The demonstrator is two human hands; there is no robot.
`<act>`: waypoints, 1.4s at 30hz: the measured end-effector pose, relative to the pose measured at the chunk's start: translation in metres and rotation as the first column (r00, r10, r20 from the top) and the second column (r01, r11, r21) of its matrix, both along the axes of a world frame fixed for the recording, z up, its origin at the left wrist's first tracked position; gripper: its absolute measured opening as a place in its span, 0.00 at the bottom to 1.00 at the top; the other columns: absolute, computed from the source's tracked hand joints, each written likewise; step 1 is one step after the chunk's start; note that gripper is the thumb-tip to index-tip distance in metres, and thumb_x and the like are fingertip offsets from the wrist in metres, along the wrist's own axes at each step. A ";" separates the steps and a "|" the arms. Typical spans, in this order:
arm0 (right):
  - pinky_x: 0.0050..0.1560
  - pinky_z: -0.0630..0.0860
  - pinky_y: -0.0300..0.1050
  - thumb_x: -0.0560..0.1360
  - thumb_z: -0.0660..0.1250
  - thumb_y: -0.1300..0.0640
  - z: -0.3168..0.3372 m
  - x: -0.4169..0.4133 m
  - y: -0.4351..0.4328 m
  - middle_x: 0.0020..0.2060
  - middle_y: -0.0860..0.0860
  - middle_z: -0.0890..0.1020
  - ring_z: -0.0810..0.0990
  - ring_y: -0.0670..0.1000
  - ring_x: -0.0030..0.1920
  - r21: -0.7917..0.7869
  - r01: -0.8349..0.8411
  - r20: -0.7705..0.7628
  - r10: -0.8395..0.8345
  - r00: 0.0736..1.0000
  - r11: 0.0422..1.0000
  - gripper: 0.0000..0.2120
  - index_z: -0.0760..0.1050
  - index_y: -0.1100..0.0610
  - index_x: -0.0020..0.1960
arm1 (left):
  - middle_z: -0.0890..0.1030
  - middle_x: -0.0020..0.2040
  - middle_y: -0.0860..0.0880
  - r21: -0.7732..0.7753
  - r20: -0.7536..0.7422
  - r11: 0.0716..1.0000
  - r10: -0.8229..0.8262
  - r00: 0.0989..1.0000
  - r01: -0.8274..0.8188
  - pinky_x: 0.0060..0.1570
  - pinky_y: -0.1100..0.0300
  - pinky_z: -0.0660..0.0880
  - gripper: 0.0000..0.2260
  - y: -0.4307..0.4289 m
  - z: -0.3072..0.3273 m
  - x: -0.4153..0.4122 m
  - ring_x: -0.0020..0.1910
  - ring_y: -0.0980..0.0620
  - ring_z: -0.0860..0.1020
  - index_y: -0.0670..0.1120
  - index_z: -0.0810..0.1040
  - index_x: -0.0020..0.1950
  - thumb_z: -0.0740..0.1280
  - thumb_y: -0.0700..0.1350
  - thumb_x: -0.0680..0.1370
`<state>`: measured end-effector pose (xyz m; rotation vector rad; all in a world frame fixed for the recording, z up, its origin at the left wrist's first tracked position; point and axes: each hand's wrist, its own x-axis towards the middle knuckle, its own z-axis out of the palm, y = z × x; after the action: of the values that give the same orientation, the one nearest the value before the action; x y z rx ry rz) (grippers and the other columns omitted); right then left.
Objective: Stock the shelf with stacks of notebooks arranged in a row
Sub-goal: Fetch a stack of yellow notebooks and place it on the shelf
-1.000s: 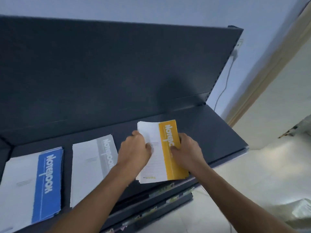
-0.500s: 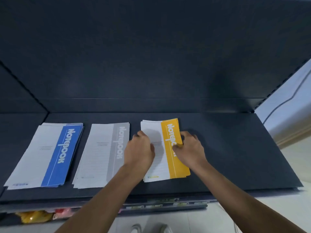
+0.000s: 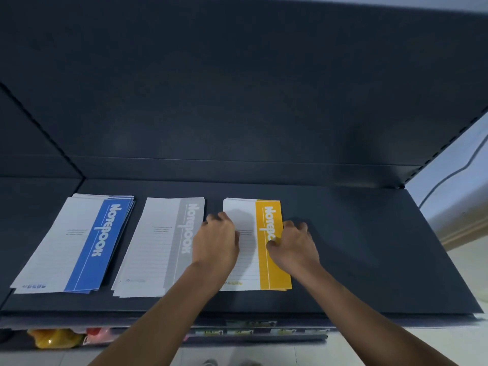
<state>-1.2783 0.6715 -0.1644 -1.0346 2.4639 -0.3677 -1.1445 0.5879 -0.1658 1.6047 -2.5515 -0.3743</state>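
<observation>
Dark shelf carries blue stack, grey stack and yellow stack, flat in a row. Left hand and right hand grip the yellow stack's side edges, likely squaring it. Bare space to its right suggests more stacks are due.

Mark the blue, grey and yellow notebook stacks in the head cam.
blue stack (image 3: 111, 247): head view, on the blue cover band.
grey stack (image 3: 155, 249): head view, on the white lined part.
yellow stack (image 3: 272, 276): head view, on the lower yellow band.

Left stack, middle stack and right stack lie on the shelf in a row (apart, none touching).
</observation>
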 end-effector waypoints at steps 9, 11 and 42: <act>0.51 0.75 0.47 0.79 0.65 0.51 0.025 0.009 -0.020 0.63 0.55 0.69 0.70 0.56 0.64 -0.150 -0.110 -0.139 0.090 0.986 0.982 0.22 0.68 0.58 0.70 | 0.78 0.54 0.44 -0.025 -0.109 1.000 -0.019 0.994 0.016 0.42 0.56 0.71 0.13 -0.020 0.031 0.028 0.49 0.44 0.79 0.42 0.74 0.60 0.62 0.50 0.82; 0.48 0.74 0.45 0.80 0.65 0.52 0.032 0.020 -0.031 0.64 0.54 0.69 0.70 0.55 0.65 -0.192 -0.180 -0.138 0.155 0.978 0.965 0.21 0.69 0.56 0.70 | 0.80 0.54 0.46 -0.036 -0.137 0.999 -0.004 0.991 -0.001 0.45 0.55 0.76 0.13 -0.027 0.037 0.044 0.49 0.46 0.80 0.44 0.75 0.61 0.63 0.51 0.81; 0.51 0.78 0.48 0.80 0.62 0.46 0.088 0.507 -0.211 0.59 0.45 0.71 0.78 0.48 0.47 -0.296 -0.844 -0.116 0.860 0.497 0.448 0.11 0.74 0.47 0.61 | 0.82 0.45 0.53 -0.104 -0.232 0.797 0.563 0.793 -0.595 0.44 0.52 0.80 0.09 -0.071 0.089 0.571 0.44 0.51 0.79 0.51 0.79 0.52 0.60 0.51 0.79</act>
<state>-0.7709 0.4605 -0.0764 -2.2054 1.5056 -0.4262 -0.5733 0.5166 -0.0771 2.0521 -1.7629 -0.2172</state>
